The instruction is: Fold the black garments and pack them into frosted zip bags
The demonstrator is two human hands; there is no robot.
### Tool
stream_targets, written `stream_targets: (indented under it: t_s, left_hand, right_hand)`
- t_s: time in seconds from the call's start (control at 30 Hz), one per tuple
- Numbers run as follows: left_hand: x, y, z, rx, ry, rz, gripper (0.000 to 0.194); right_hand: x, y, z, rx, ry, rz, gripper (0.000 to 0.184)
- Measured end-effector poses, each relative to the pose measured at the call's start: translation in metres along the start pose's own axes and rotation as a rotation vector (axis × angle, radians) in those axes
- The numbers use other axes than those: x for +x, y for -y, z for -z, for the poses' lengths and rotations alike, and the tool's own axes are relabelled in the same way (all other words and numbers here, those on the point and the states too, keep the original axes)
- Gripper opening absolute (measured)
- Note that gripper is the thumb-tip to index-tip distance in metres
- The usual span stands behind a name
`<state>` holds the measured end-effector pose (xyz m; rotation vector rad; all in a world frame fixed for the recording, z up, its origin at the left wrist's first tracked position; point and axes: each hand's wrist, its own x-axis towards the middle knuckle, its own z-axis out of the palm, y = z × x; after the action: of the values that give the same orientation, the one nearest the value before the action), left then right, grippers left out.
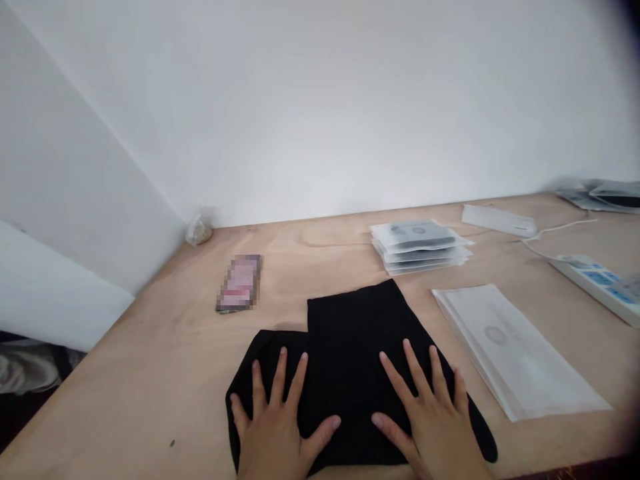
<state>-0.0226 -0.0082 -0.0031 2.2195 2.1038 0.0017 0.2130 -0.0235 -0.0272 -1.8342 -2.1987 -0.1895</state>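
A piece of black cloth (350, 373), partly folded over itself, lies flat on the wooden table in front of me. My left hand (275, 420) rests palm down on its left part, fingers spread. On the right part lies my right hand (430, 413), also flat with fingers apart, its little finger close to the cloth's right edge. Neither hand grips anything. Just right of the cloth is a stack of flat, translucent white bags (515, 353) with a faint round mark. The palms hide some of the cloth's lower portion.
A phone (240, 283) with a blurred screen lies left on the table (145, 373). Filled bags (420, 243) are piled behind the cloth. At right are a white strip-like object (500, 220), a power strip (600, 283) with a cord, and more bags (605, 195). A small wrapped lump (199, 230) sits by the corner.
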Motion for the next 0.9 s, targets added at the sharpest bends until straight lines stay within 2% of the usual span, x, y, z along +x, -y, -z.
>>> stream_targets:
  t_s: [0.23, 0.33, 0.43, 0.5, 0.6, 0.67, 0.77, 0.9]
  left_hand:
    - [-0.002, 0.000, 0.001, 0.029, 0.035, 0.006, 0.080]
    - [0.003, -0.003, 0.006, 0.015, 0.035, -0.006, 0.081]
    - [0.015, -0.008, 0.011, 0.009, -0.021, -0.033, 0.074]
    - [0.023, -0.008, 0.012, 0.008, -0.040, -0.023, 0.075]
    - [0.031, -0.005, 0.010, 0.011, -0.029, 0.016, 0.084]
    - [0.033, -0.003, 0.009, 0.006, -0.007, 0.017, 0.088]
    - [0.033, -0.003, 0.011, 0.004, 0.033, 0.025, 0.093]
    - [0.033, -0.007, 0.018, -0.006, 0.087, 0.076, 0.093]
  right_hand:
    - [-0.009, -0.005, 0.001, 0.056, 0.004, -0.011, 0.071]
    - [0.004, -0.014, 0.015, 0.255, 0.069, -0.083, 0.065]
    - [0.045, -0.032, 0.036, 0.745, 0.111, -0.330, 0.052]
    - [0.082, -0.049, 0.046, 1.231, 0.093, -0.650, 0.044]
    - [0.135, -0.076, 0.050, 1.424, 0.099, -0.782, 0.030]
    - [0.160, -0.090, 0.045, 1.504, 0.080, -0.837, 0.024]
    - [0.182, -0.105, 0.034, 1.581, 0.022, -0.918, 0.026]
    - [0.194, -0.113, 0.024, 1.639, -0.052, -0.999, 0.030]
